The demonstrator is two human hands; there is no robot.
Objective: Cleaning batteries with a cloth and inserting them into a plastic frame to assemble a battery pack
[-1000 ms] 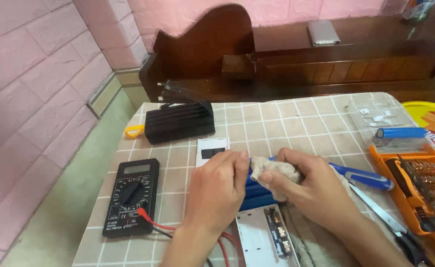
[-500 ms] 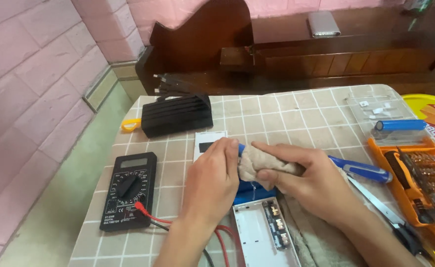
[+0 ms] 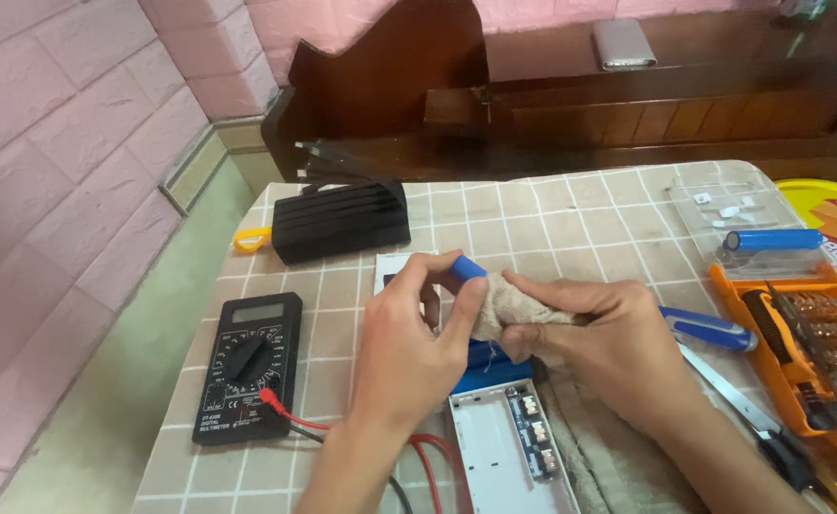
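I found the left hand (image 3: 409, 338) pinching a blue cylindrical cell (image 3: 467, 267) above the desk (image 3: 571, 224); the right hand (image 3: 595, 333) pressed a beige rag (image 3: 514, 303) around it. Judged rigid, smooth, slippery; best held at mid-body.

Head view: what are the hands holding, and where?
Left hand pinches a blue cylinder at its end; right hand wraps a beige cloth around the rest.
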